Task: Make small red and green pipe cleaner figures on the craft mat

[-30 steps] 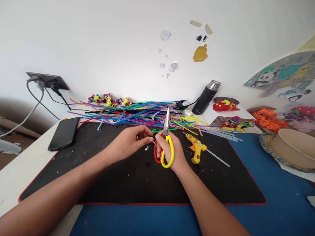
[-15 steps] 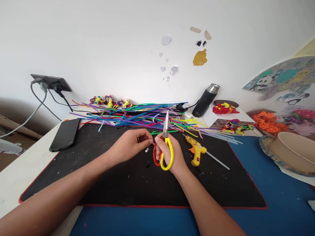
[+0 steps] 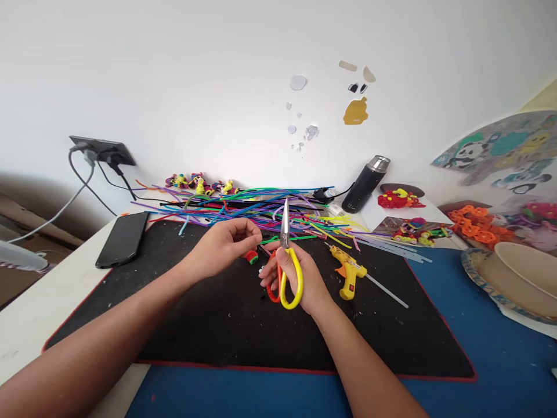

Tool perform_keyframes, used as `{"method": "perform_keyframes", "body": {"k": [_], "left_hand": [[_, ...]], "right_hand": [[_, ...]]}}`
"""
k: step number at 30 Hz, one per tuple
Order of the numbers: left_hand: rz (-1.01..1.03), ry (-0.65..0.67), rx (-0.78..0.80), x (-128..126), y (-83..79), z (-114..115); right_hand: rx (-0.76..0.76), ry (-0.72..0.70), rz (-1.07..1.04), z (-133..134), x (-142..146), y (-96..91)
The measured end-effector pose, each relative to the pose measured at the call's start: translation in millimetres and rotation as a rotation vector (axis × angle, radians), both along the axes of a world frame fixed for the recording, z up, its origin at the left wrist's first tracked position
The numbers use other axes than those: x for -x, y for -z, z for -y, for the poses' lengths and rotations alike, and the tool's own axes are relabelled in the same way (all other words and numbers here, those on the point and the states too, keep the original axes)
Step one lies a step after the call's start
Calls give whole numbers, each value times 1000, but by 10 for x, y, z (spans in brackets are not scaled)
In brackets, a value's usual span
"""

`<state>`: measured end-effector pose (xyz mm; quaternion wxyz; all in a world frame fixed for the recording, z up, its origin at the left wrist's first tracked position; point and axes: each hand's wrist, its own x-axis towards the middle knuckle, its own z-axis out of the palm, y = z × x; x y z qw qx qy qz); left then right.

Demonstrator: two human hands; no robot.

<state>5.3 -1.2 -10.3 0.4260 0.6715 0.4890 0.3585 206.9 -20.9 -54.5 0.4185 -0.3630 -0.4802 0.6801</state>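
My right hand (image 3: 300, 276) is wrapped round a pair of scissors (image 3: 286, 232) with one yellow and one red handle loop. Their blades are closed and point up, away from me. To the left, my left hand (image 3: 224, 247) hovers over the mat with thumb and forefinger pinched together; what lies between the fingertips is too small to make out. A small red and green fuzzy piece (image 3: 251, 256) shows just below those fingertips. Small white discs, partly hidden by my right fingers, lie close to it.
Many coloured pipe cleaners (image 3: 243, 206) spread along the wall. A yellow glue gun (image 3: 348, 271) lies right of my right hand on the black mat (image 3: 209, 331). A phone (image 3: 122, 239), a dark flask (image 3: 365, 184) and a round beige dish (image 3: 522, 278) stand around the edges.
My hands have drawn slightly apart, and the scissors have shifted a little left. My right fingers have loosened and stretched out below the handles. The red and green piece has come into sight.
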Motion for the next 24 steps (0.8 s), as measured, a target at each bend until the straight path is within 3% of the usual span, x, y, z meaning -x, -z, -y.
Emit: {"method": "perform_keyframes", "body": {"k": [4,11,20,24], "left_hand": [[-68,43,85,25,78,131],[-293,80,198,-2,443,554],[-507,97,-49,-38,608,697],[-562,80,-99,-67,646,728]], "right_hand": [[-17,67,-36,-52,-56,-1],[-21,115,4,-28,-66,-52],[20,106,-65,-35,57,127],[59,72,-19,25,86,115]]}}
